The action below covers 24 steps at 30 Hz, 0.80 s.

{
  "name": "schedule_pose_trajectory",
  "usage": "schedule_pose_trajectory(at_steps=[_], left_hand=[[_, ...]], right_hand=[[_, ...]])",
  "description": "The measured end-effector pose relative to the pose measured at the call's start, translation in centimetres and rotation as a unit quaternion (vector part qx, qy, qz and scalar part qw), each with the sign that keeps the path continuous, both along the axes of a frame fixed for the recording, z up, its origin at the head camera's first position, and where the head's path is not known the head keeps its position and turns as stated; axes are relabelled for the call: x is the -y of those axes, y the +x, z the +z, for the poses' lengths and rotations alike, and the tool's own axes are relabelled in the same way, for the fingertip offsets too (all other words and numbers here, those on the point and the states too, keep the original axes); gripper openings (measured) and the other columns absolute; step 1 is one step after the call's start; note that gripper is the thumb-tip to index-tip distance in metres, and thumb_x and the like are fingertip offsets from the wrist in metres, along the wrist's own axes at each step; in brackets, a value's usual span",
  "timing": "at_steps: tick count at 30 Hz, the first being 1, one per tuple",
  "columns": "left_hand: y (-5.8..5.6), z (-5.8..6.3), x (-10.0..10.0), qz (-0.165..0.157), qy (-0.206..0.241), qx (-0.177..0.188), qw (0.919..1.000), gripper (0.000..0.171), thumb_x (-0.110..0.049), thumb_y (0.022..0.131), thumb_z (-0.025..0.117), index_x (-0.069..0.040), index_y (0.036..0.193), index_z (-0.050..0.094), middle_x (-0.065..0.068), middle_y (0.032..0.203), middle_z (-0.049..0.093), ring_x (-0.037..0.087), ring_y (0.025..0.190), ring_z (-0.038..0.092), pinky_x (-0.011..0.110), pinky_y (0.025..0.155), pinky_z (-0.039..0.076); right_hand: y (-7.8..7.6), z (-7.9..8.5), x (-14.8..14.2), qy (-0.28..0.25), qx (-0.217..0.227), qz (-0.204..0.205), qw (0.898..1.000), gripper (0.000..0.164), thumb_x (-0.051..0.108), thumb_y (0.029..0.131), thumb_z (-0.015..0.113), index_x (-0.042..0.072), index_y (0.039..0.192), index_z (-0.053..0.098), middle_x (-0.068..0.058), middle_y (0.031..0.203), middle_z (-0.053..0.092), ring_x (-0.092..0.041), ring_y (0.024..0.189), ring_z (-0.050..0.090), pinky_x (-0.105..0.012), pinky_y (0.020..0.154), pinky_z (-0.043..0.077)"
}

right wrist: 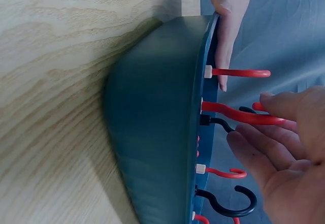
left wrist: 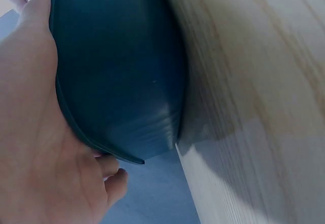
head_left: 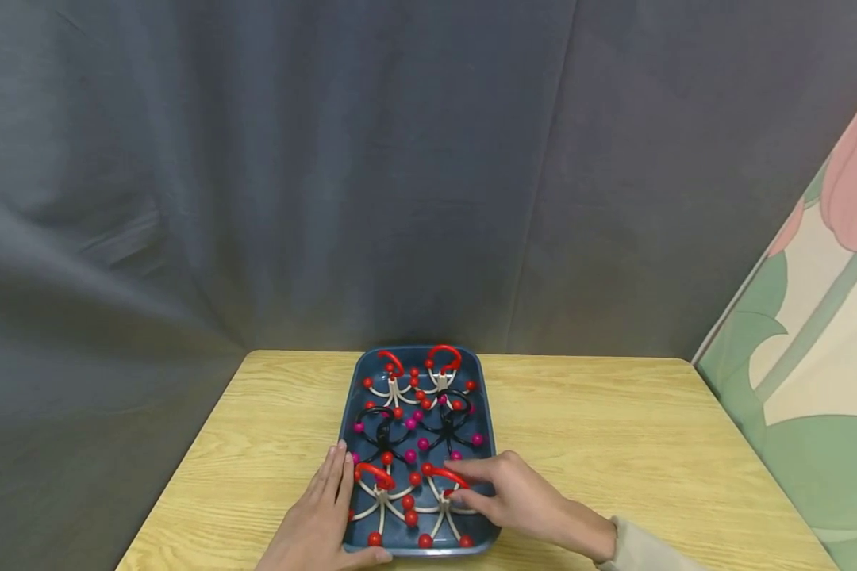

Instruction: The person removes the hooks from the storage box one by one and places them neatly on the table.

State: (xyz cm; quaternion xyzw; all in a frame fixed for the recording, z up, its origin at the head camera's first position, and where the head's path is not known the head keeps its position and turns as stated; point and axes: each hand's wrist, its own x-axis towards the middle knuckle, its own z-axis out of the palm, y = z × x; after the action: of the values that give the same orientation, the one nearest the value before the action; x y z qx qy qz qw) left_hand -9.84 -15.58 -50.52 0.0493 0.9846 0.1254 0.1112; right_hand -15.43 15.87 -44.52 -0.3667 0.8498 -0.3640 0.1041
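A dark blue tray (head_left: pixel 350 547) holds several hooks on splayed, ball-tipped legs. At its front right stands a white-legged rack with a red hook (head_left: pixel 448 474). My right hand (head_left: pixel 532 503) has thumb and index finger on either side of that red hook, pinching it; the right wrist view shows the hook (right wrist: pixel 238 113) running between them. My left hand (head_left: pixel 310 515) rests on the tray's front left corner, fingers straight along the left side and thumb along the front rim. The left wrist view shows the tray's outer wall (left wrist: pixel 117 71) beside the palm.
Beside my left fingers is another white-legged rack with a red hook (head_left: pixel 374 474). Two black racks (head_left: pixel 447 428) with magenta balls fill the middle row, and two white-legged ones (head_left: pixel 393 388) the back. The wooden table (head_left: pixel 600 444) meets a grey curtain (head_left: pixel 400 174).
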Motion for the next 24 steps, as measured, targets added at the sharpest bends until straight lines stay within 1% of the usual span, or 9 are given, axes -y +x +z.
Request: schedule_pose_trajectory(at_steps=[2, 3, 5, 9, 10, 13, 17, 20, 24], left_hand=[[0.0, 0.0, -0.2, -0.002, -0.001, -0.002, 1.0000, 0.147, -0.105, 0.064, 0.050, -0.005, 0.168, 0.022, 0.016, 0.178, 0.012, 0.040, 0.163, 0.020, 0.060, 0.128, 0.033], [0.0, 0.0, -0.3, 0.000, -0.001, -0.002, 1.0000, 0.147, -0.105, 0.064, 0.051, -0.005, 0.168, 0.022, 0.016, 0.178, 0.013, 0.040, 0.163, 0.020, 0.060, 0.128, 0.033], [0.0, 0.0, -0.4, 0.004, 0.001, 0.000, 1.0000, 0.147, -0.105, 0.064, 0.052, -0.005, 0.168, 0.023, 0.016, 0.178, 0.013, 0.039, 0.163, 0.019, 0.061, 0.128, 0.033], [0.0, 0.0, -0.5, 0.012, 0.005, 0.007, 0.9999, 0.146, -0.104, 0.063, 0.054, -0.006, 0.168, 0.023, 0.015, 0.178, 0.012, 0.039, 0.163, 0.019, 0.062, 0.127, 0.032], [0.0, 0.1, -0.5, 0.013, 0.006, 0.008, 0.9999, 0.147, -0.104, 0.063, 0.054, -0.006, 0.168, 0.023, 0.015, 0.178, 0.011, 0.039, 0.163, 0.019, 0.062, 0.127, 0.032], [0.0, 0.0, -0.5, 0.014, 0.009, 0.008, 0.9998, 0.147, -0.104, 0.063, 0.054, -0.006, 0.168, 0.023, 0.015, 0.178, 0.011, 0.039, 0.163, 0.018, 0.063, 0.127, 0.033], [0.1, -0.1, -0.3, 0.011, 0.013, 0.011, 0.9998, 0.147, -0.105, 0.064, 0.052, -0.006, 0.168, 0.022, 0.016, 0.178, 0.011, 0.040, 0.163, 0.018, 0.063, 0.127, 0.033], [0.1, -0.2, -0.2, 0.010, 0.015, 0.013, 0.9997, 0.147, -0.105, 0.064, 0.052, -0.005, 0.168, 0.022, 0.016, 0.178, 0.010, 0.039, 0.163, 0.017, 0.063, 0.127, 0.033], [0.0, -0.3, -0.2, 0.012, 0.017, 0.014, 0.9997, 0.147, -0.105, 0.064, 0.053, -0.006, 0.168, 0.022, 0.015, 0.178, 0.010, 0.039, 0.163, 0.017, 0.063, 0.127, 0.032]], right_hand=[[0.0, 0.0, 0.0, -0.004, 0.006, -0.004, 1.000, 0.039, 0.026, 0.100, 0.074, 0.008, 0.134, 0.073, -0.014, 0.129, 0.075, 0.007, 0.077, 0.060, -0.015, 0.061, 0.052], [0.1, -0.1, -0.1, -0.007, 0.011, -0.005, 1.000, 0.038, 0.025, 0.099, 0.074, 0.008, 0.134, 0.073, -0.014, 0.128, 0.076, 0.007, 0.072, 0.058, -0.015, 0.059, 0.051], [0.1, -0.2, -0.2, -0.012, 0.015, -0.009, 1.000, 0.037, 0.025, 0.099, 0.075, 0.009, 0.132, 0.074, -0.013, 0.125, 0.077, 0.008, 0.069, 0.058, -0.014, 0.056, 0.049], [0.3, -0.5, -0.4, -0.028, 0.030, -0.013, 0.999, 0.036, 0.022, 0.098, 0.075, 0.008, 0.132, 0.074, -0.009, 0.119, 0.080, 0.010, 0.073, 0.064, -0.014, 0.052, 0.048], [0.3, -0.6, -0.4, -0.033, 0.034, -0.013, 0.999, 0.036, 0.021, 0.098, 0.075, 0.007, 0.132, 0.074, -0.009, 0.118, 0.080, 0.010, 0.077, 0.066, -0.014, 0.053, 0.049], [0.2, -0.7, -0.5, -0.046, 0.041, -0.018, 0.998, 0.034, 0.019, 0.098, 0.076, 0.009, 0.130, 0.075, -0.007, 0.115, 0.081, 0.009, 0.076, 0.067, -0.014, 0.052, 0.049], [0.2, -0.9, -0.5, -0.055, 0.032, -0.022, 0.998, 0.032, 0.023, 0.098, 0.076, 0.012, 0.127, 0.077, -0.009, 0.115, 0.081, 0.007, 0.062, 0.058, -0.015, 0.050, 0.047], [0.1, -1.1, -0.6, -0.058, 0.017, -0.021, 0.998, 0.030, 0.025, 0.098, 0.076, 0.013, 0.125, 0.079, -0.008, 0.112, 0.082, 0.008, 0.061, 0.056, -0.016, 0.049, 0.049], [0.1, -1.1, -0.6, -0.061, -0.002, -0.020, 0.998, 0.028, 0.023, 0.097, 0.076, 0.012, 0.123, 0.080, -0.007, 0.111, 0.082, 0.007, 0.069, 0.063, -0.016, 0.053, 0.053]])
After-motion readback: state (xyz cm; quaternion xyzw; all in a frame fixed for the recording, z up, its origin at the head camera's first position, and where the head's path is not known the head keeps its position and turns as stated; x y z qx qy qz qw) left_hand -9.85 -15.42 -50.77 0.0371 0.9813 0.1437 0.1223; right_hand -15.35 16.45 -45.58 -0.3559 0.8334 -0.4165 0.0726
